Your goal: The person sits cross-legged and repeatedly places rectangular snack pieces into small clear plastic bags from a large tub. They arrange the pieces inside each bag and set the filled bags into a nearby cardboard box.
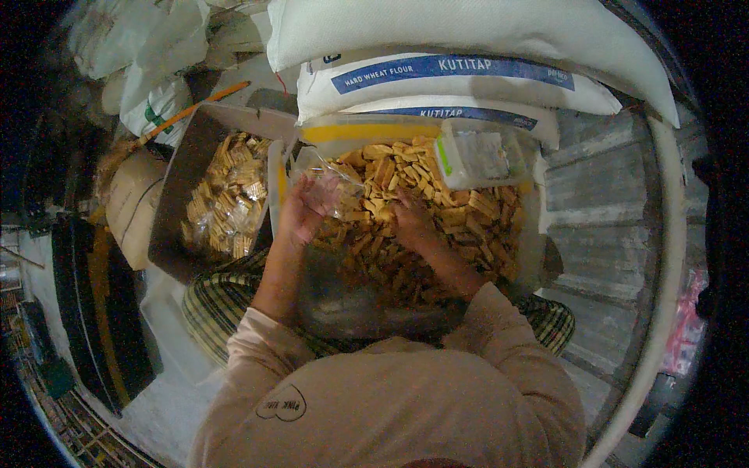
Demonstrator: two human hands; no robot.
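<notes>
A large translucent plastic bin in front of me holds many toasted, stick-shaped bread or biscuit pieces. My left hand holds a clear plastic bag over the bin's left part, palm up. To its right, my right hand reaches down to the pieces, its fingertips at some pale yellow ones; whether it grips any is hard to tell. A clear container with a green strip, with clear plastic inside, rests at the bin's back right corner, on the pieces.
On the left stands a grey box of filled clear packs. A broom with an orange handle leans behind it. White flour sacks are stacked behind the bin. Corrugated or slatted grey material lies at the right.
</notes>
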